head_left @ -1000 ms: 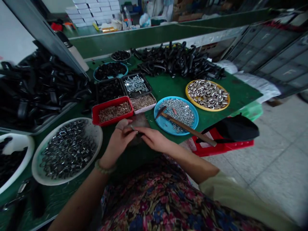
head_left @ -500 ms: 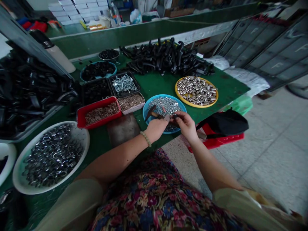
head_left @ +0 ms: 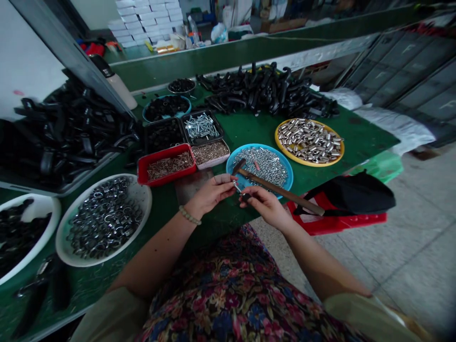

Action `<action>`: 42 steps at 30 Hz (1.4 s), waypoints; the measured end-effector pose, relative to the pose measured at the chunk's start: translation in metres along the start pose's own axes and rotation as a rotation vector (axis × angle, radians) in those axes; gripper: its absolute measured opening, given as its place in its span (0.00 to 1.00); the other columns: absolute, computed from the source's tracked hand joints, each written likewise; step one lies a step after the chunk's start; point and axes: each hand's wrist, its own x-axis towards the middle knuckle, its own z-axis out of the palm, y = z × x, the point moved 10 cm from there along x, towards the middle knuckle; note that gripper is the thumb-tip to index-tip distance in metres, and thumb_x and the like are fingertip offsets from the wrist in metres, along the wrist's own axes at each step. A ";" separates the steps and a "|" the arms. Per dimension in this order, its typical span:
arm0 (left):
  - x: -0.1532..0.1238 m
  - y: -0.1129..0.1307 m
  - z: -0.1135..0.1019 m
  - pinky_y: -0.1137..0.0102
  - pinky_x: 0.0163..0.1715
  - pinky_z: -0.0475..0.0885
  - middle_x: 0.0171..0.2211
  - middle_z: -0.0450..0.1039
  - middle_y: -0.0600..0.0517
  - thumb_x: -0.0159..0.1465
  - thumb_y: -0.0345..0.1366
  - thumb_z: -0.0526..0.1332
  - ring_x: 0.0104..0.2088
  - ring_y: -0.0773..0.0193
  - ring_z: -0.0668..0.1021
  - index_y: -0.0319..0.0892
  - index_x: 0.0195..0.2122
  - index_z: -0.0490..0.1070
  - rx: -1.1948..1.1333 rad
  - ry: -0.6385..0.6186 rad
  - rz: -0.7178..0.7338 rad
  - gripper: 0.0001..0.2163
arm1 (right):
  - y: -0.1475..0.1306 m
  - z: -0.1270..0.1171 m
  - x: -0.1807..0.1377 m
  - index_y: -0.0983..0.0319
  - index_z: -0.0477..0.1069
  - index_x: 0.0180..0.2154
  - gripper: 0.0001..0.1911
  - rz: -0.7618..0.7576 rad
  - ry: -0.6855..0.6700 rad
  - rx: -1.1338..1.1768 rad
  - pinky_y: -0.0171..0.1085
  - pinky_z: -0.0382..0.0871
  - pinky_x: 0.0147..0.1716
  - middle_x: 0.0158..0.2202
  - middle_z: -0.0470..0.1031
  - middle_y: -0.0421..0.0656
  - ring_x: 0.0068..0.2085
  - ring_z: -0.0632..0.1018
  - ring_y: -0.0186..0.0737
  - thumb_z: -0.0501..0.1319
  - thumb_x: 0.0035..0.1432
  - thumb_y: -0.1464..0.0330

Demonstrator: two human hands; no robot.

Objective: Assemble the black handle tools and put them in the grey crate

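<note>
My left hand and my right hand meet at the near edge of the green table, in front of a blue plate of small silver nuts. The left fingers pinch a small metal bolt. The right fingers are closed on a small dark part at the bolt's tip. A wooden-handled hammer lies across the blue plate, just beyond my right hand.
A red tray of coppery pins, a pale tray of small bits and a black tray of screws sit behind my hands. A white bowl of metal rings is left. A yellow plate of metal sleeves is right. Black handles are piled at the back. A red basket hangs at the table's right.
Both hands drew back from over the blue plate to the table's near edge, and now hold a bolt and a small dark part together.
</note>
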 end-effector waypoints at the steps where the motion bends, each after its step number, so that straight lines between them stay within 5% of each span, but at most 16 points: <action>1: -0.004 0.001 -0.005 0.75 0.38 0.73 0.32 0.75 0.53 0.56 0.31 0.68 0.31 0.73 0.77 0.39 0.39 0.76 0.021 0.000 -0.020 0.09 | -0.007 0.005 0.003 0.60 0.70 0.46 0.10 -0.009 -0.045 -0.066 0.39 0.75 0.38 0.38 0.77 0.43 0.36 0.81 0.37 0.55 0.64 0.68; 6: -0.021 0.013 -0.016 0.74 0.32 0.71 0.29 0.76 0.52 0.55 0.32 0.69 0.27 0.73 0.75 0.37 0.33 0.77 0.279 -0.109 -0.090 0.06 | -0.026 0.034 0.013 0.59 0.73 0.45 0.10 -0.018 -0.277 -0.204 0.41 0.74 0.41 0.41 0.77 0.44 0.38 0.80 0.38 0.58 0.62 0.70; 9: -0.035 0.055 -0.011 0.70 0.39 0.73 0.33 0.76 0.51 0.55 0.30 0.68 0.32 0.69 0.77 0.37 0.29 0.76 0.405 -0.121 0.157 0.03 | -0.012 0.043 0.026 0.58 0.73 0.42 0.09 0.090 -0.140 0.286 0.34 0.75 0.33 0.34 0.77 0.40 0.31 0.79 0.33 0.63 0.60 0.64; 12: -0.059 0.098 -0.008 0.66 0.48 0.72 0.41 0.76 0.49 0.58 0.27 0.64 0.41 0.65 0.78 0.39 0.26 0.75 0.590 -0.005 0.498 0.04 | 0.010 0.063 0.039 0.55 0.72 0.40 0.15 0.203 -0.018 0.788 0.25 0.73 0.27 0.29 0.75 0.35 0.26 0.76 0.26 0.71 0.51 0.62; 15: -0.077 0.114 -0.014 0.64 0.55 0.68 0.48 0.74 0.48 0.62 0.24 0.58 0.49 0.62 0.76 0.40 0.29 0.76 0.786 0.155 0.672 0.09 | 0.018 0.080 0.050 0.55 0.72 0.40 0.19 0.256 -0.008 0.906 0.22 0.73 0.30 0.31 0.76 0.35 0.28 0.75 0.24 0.74 0.46 0.66; 18: -0.075 0.105 -0.027 0.63 0.57 0.67 0.46 0.76 0.49 0.64 0.25 0.56 0.50 0.63 0.75 0.42 0.38 0.75 0.816 0.187 0.618 0.10 | 0.015 0.078 0.061 0.56 0.72 0.39 0.18 0.229 0.030 0.829 0.23 0.74 0.31 0.31 0.76 0.36 0.29 0.76 0.26 0.74 0.45 0.66; 22: -0.071 0.096 -0.045 0.65 0.52 0.71 0.46 0.75 0.47 0.64 0.29 0.59 0.48 0.63 0.77 0.42 0.50 0.69 0.548 0.141 0.560 0.13 | 0.008 0.079 0.070 0.56 0.71 0.37 0.16 0.219 0.012 0.723 0.26 0.74 0.27 0.29 0.76 0.37 0.26 0.76 0.28 0.73 0.47 0.65; 30: -0.083 0.106 -0.060 0.64 0.48 0.73 0.41 0.78 0.48 0.59 0.34 0.66 0.42 0.61 0.78 0.40 0.40 0.76 0.556 0.161 0.544 0.08 | 0.003 0.096 0.066 0.56 0.70 0.38 0.17 0.233 -0.100 0.678 0.28 0.72 0.23 0.28 0.74 0.36 0.24 0.74 0.29 0.72 0.49 0.59; 36: -0.080 0.082 -0.053 0.73 0.33 0.73 0.31 0.76 0.52 0.56 0.31 0.67 0.28 0.70 0.76 0.38 0.34 0.74 0.482 -0.114 0.162 0.06 | -0.029 0.096 0.056 0.59 0.74 0.40 0.07 0.094 -0.351 0.134 0.36 0.74 0.42 0.36 0.79 0.44 0.39 0.79 0.37 0.63 0.61 0.63; 42: -0.107 0.131 -0.029 0.68 0.45 0.74 0.41 0.76 0.50 0.60 0.29 0.61 0.41 0.65 0.78 0.41 0.28 0.74 0.682 0.011 0.589 0.05 | 0.004 0.126 0.046 0.56 0.69 0.40 0.21 0.385 -0.251 0.877 0.24 0.69 0.21 0.26 0.73 0.34 0.23 0.73 0.26 0.74 0.46 0.61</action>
